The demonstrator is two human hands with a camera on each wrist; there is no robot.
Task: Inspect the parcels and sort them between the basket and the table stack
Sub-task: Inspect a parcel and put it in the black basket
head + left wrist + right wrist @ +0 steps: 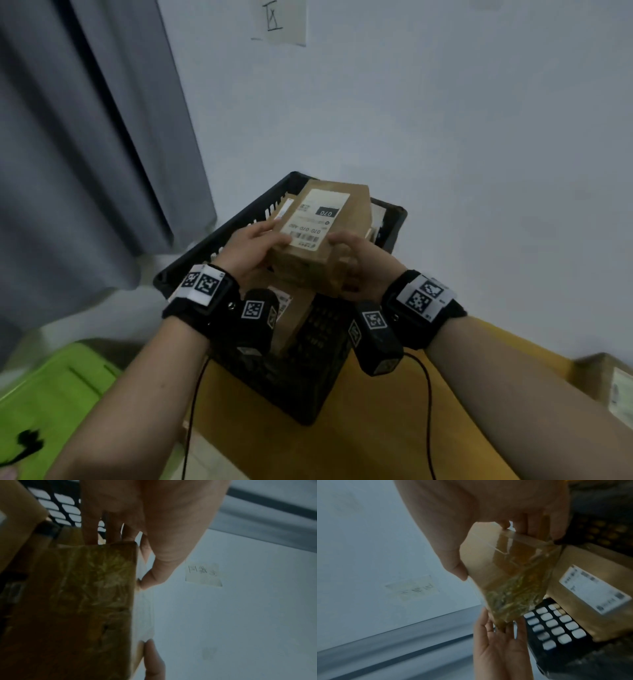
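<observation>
Fingers of my left hand (251,245) and right hand (363,263) curl around opposite ends of a brown parcel (325,233), thumbs on top by its white label (317,219). I hold it lifted above the black basket (219,240), where more parcels (291,318) lie. That basket stands on the yellow table (394,428); another box (613,383) sits far right.

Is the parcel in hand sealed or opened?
Sealed, as far as shown: glossy tape covers the parcel's end in both wrist views, no flap lifted. Its underside is hidden.
</observation>
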